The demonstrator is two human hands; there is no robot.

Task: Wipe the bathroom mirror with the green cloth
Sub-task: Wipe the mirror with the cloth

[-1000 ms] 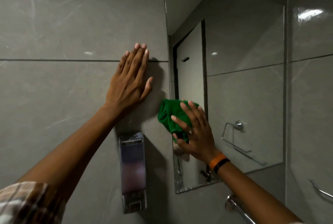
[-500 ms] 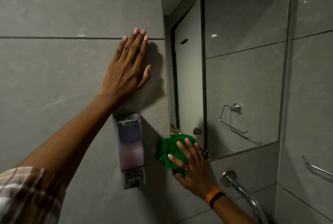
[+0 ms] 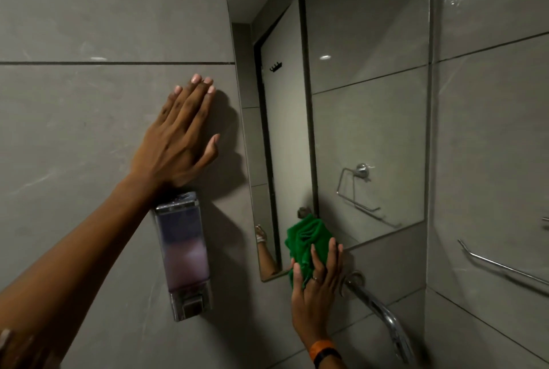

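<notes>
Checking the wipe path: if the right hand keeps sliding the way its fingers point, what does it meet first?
Likely nothing: the right hand points up across the mirror, where the glass above the green cloth looks clear.

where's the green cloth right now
Head view, lower centre: the green cloth is pressed under the right hand against the mirror's bottom edge, right of the soap dispenser.

Grey tiled wall point(image 3: 89, 12) carries mirror point(image 3: 371, 101), soap dispenser point(image 3: 184, 253), chrome spout point(image 3: 383, 315).
</notes>
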